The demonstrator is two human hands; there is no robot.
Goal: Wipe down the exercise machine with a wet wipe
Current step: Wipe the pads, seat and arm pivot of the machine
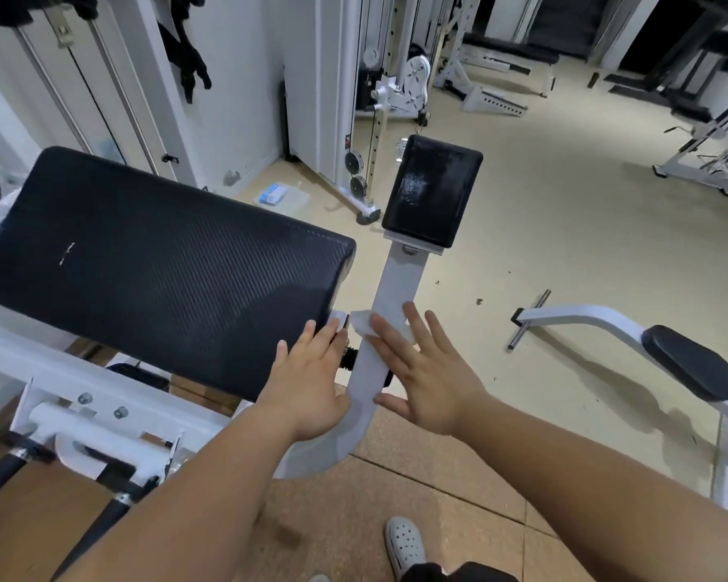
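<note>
The wet wipe (pixel 363 322), a small crumpled white sheet, lies just below the centre of the frame on the exercise machine's (pixel 102 417) flat white bar (pixel 400 283). The right hand (pixel 425 371) presses it there with fingers straight and spread. The left hand (pixel 307 380), fingers also extended, rests beside the bar against the corner of the large black textured pad (pixel 152 262). Up the bar, the small black pad (pixel 433 191) shines with wet streaks. A blue wipe packet (pixel 274 194) lies on the beige floor (pixel 564 228) beyond.
</note>
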